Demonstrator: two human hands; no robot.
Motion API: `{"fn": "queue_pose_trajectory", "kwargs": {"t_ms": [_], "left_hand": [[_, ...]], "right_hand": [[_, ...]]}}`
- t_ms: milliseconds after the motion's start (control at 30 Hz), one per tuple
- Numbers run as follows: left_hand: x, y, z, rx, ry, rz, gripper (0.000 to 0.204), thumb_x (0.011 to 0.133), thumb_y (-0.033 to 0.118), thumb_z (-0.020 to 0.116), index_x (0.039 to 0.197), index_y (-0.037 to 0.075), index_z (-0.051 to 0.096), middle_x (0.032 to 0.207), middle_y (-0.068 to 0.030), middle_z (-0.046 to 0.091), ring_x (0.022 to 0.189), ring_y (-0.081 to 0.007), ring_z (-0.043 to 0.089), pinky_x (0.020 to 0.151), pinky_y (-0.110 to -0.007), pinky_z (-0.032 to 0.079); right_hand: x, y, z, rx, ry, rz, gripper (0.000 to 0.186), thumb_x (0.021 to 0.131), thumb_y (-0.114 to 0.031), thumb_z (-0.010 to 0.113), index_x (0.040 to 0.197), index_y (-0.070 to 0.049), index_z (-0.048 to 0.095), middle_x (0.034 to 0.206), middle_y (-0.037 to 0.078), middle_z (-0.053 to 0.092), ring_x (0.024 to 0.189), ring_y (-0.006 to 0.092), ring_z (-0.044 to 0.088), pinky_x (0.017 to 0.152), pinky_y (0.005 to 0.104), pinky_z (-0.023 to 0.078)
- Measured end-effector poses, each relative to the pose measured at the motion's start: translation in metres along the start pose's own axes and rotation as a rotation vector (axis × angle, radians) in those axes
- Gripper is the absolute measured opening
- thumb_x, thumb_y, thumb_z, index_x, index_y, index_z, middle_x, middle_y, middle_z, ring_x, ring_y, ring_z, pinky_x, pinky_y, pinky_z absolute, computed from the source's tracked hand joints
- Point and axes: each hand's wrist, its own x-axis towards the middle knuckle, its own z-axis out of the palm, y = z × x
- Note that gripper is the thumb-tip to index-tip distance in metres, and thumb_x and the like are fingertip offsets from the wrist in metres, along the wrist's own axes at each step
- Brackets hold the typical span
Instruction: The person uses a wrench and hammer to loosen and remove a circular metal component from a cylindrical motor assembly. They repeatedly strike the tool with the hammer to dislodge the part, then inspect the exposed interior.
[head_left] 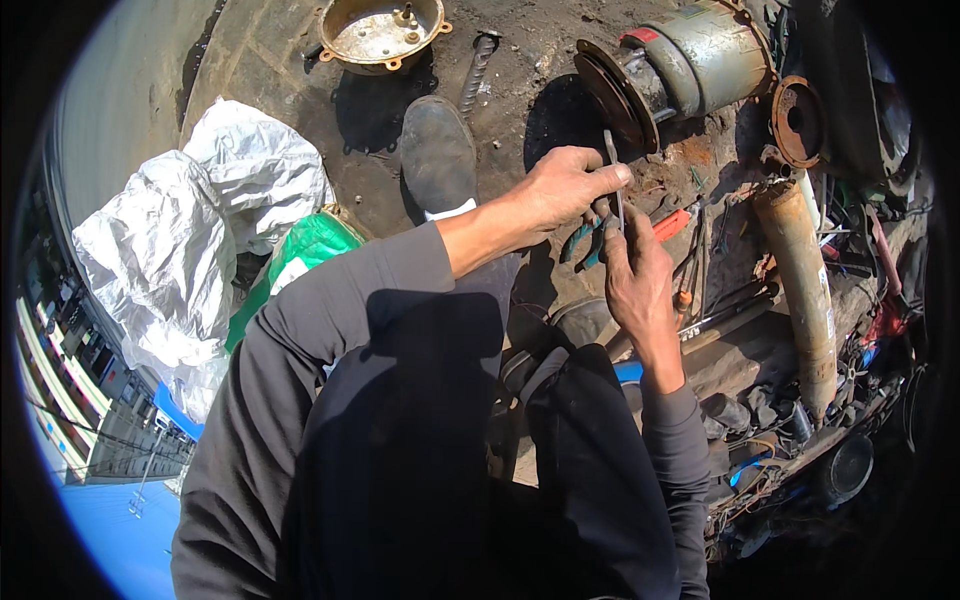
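Note:
My left hand [570, 188] grips a thin flat metal tool [609, 147], perhaps a chisel or screwdriver, between thumb and fingers. Just below and to the right, my right hand [640, 280] has its fingers closed on the lower part of the same tool. The tool's upper tip points toward dark rusty flanges [620, 95] on a grey metal cylinder [720, 55] lying on its side; whether they touch I cannot tell. Teal-handled pliers [580, 243] and a red-handled tool [672, 225] lie beside my hands, partly hidden.
A metal housing [382, 30] and a rebar piece [475, 75] lie near my shoe [437, 155]. White sacks [160, 260] and a green sack [300, 255] are left. Right are a rusty ring [797, 120], a long pipe [800, 300] and scrap [760, 440].

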Motion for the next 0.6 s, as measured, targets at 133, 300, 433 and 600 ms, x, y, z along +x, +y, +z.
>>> {"fn": "queue_pose_trajectory", "kwargs": {"t_ms": [133,300,433,600], "left_hand": [[0.006,-0.002,-0.003,-0.234,0.015,0.044,0.045,0.107,0.039,0.068,0.119,-0.004,0.072,0.092,-0.0053,0.07,0.077,-0.009,0.062,0.067,-0.027,0.051],[0.012,0.0,-0.016,-0.354,-0.033,0.079,0.048,0.106,0.043,0.068,0.12,-0.004,0.07,0.091,-0.0051,0.068,0.079,-0.01,0.063,0.072,-0.026,0.052],[0.014,-0.003,-0.021,-0.478,-0.114,0.053,0.051,0.105,0.047,0.068,0.117,-0.002,0.072,0.091,-0.0028,0.067,0.084,-0.012,0.062,0.076,-0.027,0.052],[0.02,-0.009,-0.027,-0.518,-0.155,0.066,0.049,0.106,0.046,0.067,0.115,-0.002,0.073,0.092,-0.0027,0.069,0.083,-0.0122,0.065,0.075,-0.027,0.054]], "right_hand": [[0.012,-0.008,-0.004,0.022,-0.021,-0.017,0.037,0.109,-0.018,0.058,0.139,0.003,0.061,0.098,0.018,0.071,0.085,0.0256,0.067,0.078,0.0365,0.053],[0.013,-0.027,-0.008,0.037,-0.044,0.037,0.038,0.108,-0.019,0.058,0.139,0.004,0.061,0.098,0.016,0.071,0.087,0.0218,0.067,0.08,0.0353,0.053],[0.012,-0.043,-0.006,0.051,-0.024,0.002,0.041,0.105,-0.02,0.059,0.137,0.006,0.06,0.096,0.024,0.073,0.088,0.0301,0.073,0.083,0.0409,0.055],[0.014,-0.047,-0.002,0.056,-0.029,0.059,0.046,0.104,-0.02,0.059,0.139,0.009,0.057,0.098,0.029,0.073,0.091,0.0363,0.074,0.085,0.0439,0.056]]}}
